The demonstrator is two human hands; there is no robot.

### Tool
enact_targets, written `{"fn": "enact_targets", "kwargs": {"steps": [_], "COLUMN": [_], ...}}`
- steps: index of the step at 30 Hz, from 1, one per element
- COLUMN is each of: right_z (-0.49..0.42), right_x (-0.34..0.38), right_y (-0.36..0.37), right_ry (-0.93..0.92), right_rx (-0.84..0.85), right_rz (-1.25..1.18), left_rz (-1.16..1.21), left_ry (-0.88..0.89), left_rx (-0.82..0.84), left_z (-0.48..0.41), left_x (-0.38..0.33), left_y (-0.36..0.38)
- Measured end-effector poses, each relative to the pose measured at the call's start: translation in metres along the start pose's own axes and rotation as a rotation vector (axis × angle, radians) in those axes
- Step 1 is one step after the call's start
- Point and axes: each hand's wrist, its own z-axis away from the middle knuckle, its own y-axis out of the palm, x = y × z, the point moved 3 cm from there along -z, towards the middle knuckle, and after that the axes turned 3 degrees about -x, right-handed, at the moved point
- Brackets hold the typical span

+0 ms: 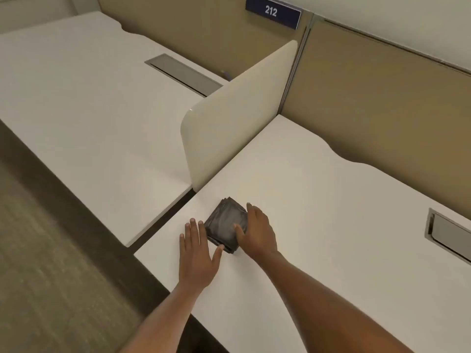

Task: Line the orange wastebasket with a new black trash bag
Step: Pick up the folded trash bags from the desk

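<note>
One folded black trash bag stack (225, 225) lay flat on the white desk (318, 212), near its front-left corner; layered edges showed at the near corner, exact bag count not readable. Right hand (257, 231) sat on the stack's right side, thumb on the top face, other fingers curled over the far-right edge, closed on it in a loose pinch. Left hand (197, 253) lay flat, fingers spread and apart, palm down on the desk just left of the stack, thumb tip touching the stack's near corner. Two bare forearms, no sleeves.

Out from the grip: one cream divider panel (237, 115) stood upright beyond the stack, between this desk and a second white desk (76, 98) to the left. Two grey cable hatches: one (184, 73) on the left desk, one (448, 238) well right of the hands. One blue sign (272, 12) on the back partition read "212". Carpet (38, 263) at lower left.
</note>
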Motion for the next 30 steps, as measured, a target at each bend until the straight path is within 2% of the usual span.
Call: {"fn": "enact_targets", "kwargs": {"steps": [3, 8, 16, 21, 30], "right_z": [-0.024, -0.045, -0.055, -0.059, -0.043], "right_x": [0.003, 0.006, 0.001, 0.002, -0.006], "right_y": [0.008, 0.02, 0.026, 0.02, -0.006], "right_ry": [-0.032, -0.061, -0.035, 0.029, 0.208], "right_rx": [0.008, 0.033, 0.017, 0.016, -0.081], "right_rz": [0.071, 0.225, 0.248, 0.14, -0.319], "left_rz": [0.013, -0.041, -0.057, -0.045, -0.043], "left_ry": [-0.058, -0.027, -0.023, -0.027, -0.029], "left_rx": [-0.017, -0.084, -0.085, -0.105, -0.094], "left_z": [-0.008, -0.01, -0.011, -0.01, -0.011], "left_x": [0.007, 0.01, 0.013, 0.013, 0.013], "left_y": [0.01, 0.027, 0.033, 0.033, 0.03]}}
